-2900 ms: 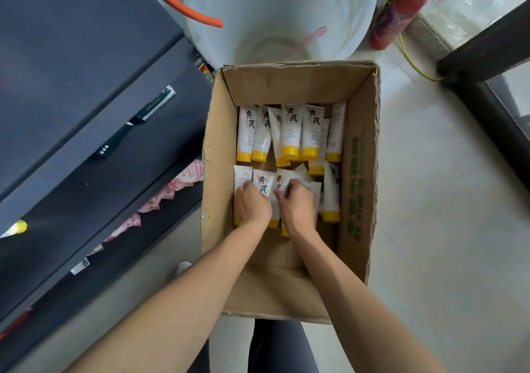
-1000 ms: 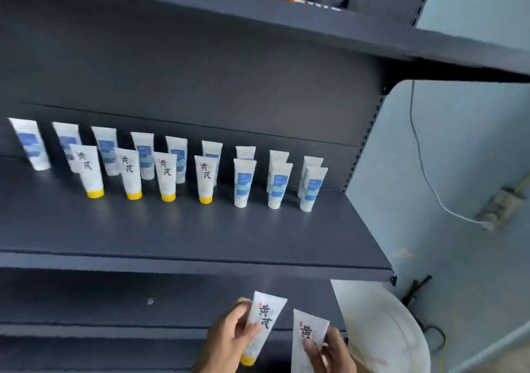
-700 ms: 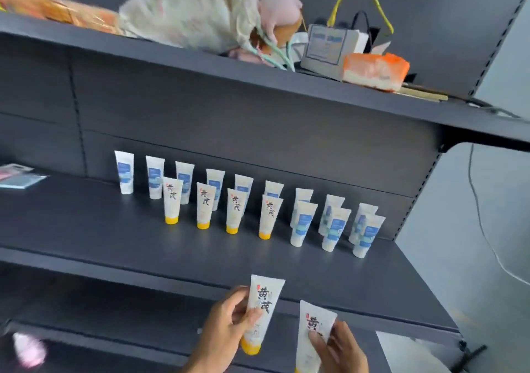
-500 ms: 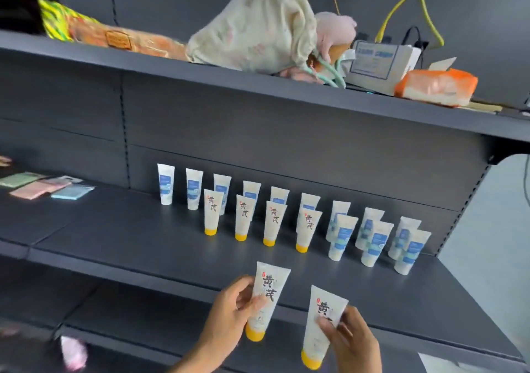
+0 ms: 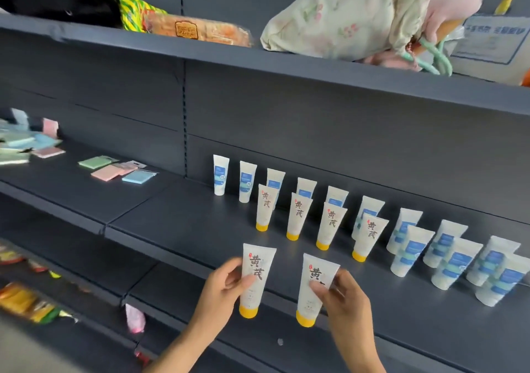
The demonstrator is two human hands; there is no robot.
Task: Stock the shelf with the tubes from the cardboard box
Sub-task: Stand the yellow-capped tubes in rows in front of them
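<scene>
My left hand point(image 5: 222, 289) grips a white tube with a yellow cap point(image 5: 255, 279), cap down, over the front part of the dark middle shelf point(image 5: 177, 229). Beside it, my right hand point(image 5: 341, 301) pinches a second yellow-capped tube point(image 5: 314, 289), also cap down. Behind them a row of several yellow-capped tubes point(image 5: 298, 219) stands on the shelf. Further back and to the right stand several white tubes with blue labels point(image 5: 453, 261). The cardboard box is out of view.
Flat pastel packets point(image 5: 114, 169) lie on the shelf's left part. The shelf above holds a floral cloth bag point(image 5: 344, 14), a wrapped snack pack point(image 5: 198, 30) and a white box point(image 5: 493, 40). Snack packets point(image 5: 25, 298) lie on a lower shelf at left.
I left the box with a tube in each hand and turned to the shelf. Both hands have risen and carried the tubes over the shelf's front, in front of the yellow-capped row.
</scene>
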